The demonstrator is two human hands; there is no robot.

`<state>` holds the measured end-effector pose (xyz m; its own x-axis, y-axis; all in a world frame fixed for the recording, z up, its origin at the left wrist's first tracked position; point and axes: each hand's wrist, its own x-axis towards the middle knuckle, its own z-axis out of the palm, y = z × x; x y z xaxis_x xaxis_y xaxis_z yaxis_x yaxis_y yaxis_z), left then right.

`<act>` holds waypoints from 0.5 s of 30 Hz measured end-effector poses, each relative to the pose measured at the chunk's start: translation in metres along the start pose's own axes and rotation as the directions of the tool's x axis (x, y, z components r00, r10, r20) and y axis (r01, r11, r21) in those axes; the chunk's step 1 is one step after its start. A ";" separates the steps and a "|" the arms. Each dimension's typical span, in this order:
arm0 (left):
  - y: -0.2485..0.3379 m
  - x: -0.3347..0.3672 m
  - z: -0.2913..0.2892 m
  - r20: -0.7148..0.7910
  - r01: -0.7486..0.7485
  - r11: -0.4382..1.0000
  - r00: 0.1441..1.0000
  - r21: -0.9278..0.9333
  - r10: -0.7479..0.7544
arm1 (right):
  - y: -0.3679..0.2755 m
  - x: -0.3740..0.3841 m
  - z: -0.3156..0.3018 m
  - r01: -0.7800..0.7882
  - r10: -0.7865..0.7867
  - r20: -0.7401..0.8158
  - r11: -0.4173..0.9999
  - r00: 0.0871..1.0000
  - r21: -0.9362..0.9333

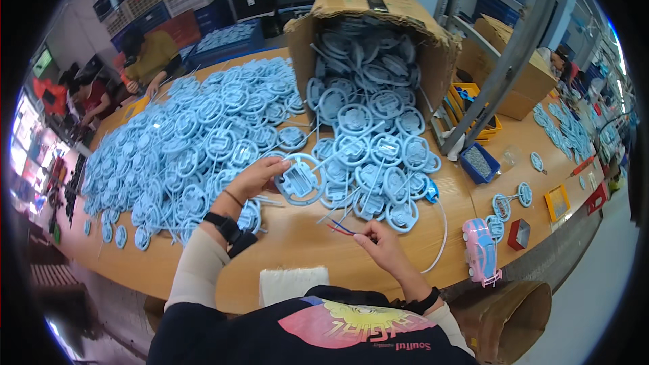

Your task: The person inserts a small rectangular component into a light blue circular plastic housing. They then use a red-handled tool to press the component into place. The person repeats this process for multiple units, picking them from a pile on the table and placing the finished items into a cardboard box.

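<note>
My left hand (259, 179) grips the rim of a round light-blue plastic part (299, 180), a ring with a moulded block in its middle, held just above the table in front of the pile. In my right hand (384, 246), thumb and fingers pinch a thin red and blue pair of wires (341, 228), whose ends point toward the pile. Many more such light-blue parts (196, 135) with thin stems lie heaped to the left. Others spill from a cardboard box (307, 47) lying on its side straight ahead.
A white cable (443, 236) runs down from a blue piece at the right of the pile. To the right are a pink toy car (481, 251), a dark blue bin (480, 163) and a metal post (503, 67). A white cloth (292, 286) lies at the near edge. People work farther off.
</note>
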<state>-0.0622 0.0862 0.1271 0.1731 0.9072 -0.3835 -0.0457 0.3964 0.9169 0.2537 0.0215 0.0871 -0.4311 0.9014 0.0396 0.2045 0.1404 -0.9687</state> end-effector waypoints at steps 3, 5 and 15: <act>-0.050 -0.034 0.002 -0.055 -0.050 0.988 0.998 -0.143 0.043 | -0.011 -0.001 0.011 0.037 -0.034 0.045 0.998 0.998 -0.045; -0.061 -0.055 0.032 -0.111 -0.102 0.971 0.991 -0.217 0.080 | -0.022 -0.001 0.017 0.047 -0.041 0.046 0.991 0.998 -0.123; -0.084 -0.060 0.092 -0.153 -0.240 0.865 0.970 -0.441 0.192 | -0.039 -0.009 0.008 0.005 -0.020 -0.044 0.947 0.999 -0.322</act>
<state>0.0219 -0.0141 0.0829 0.0088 0.9770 -0.2130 -0.5147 0.1871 0.8367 0.2430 0.0046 0.1226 -0.3957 0.9157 0.0697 0.4745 0.2688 -0.8382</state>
